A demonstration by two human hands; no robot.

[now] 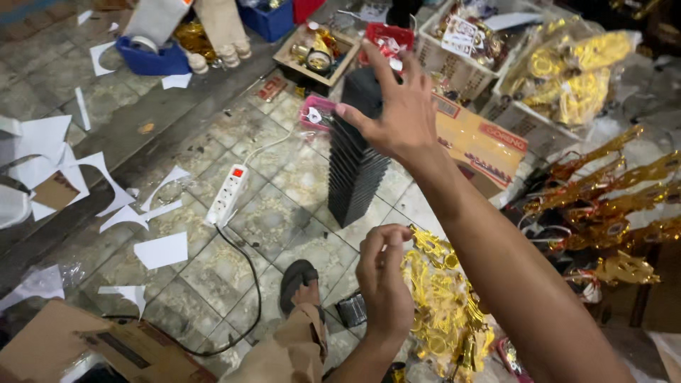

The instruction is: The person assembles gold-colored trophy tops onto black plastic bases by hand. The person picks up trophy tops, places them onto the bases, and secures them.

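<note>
Fingers of the right hand (397, 106) spread over the tall leaning stack of black plastic trays (357, 167), steadying it, while the left hand (383, 280) pinches together beside gold filigree ornaments (443, 305).

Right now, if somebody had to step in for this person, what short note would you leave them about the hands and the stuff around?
Right hand: reached out, fingers on top of the tall black stack standing on the tiled floor.
Left hand: fingers pinched together beside the gold ornament pile; whether it holds a piece, I cannot tell.
Done: many black pieces stacked.
Left: gold ornaments loose in the pile.
</note>
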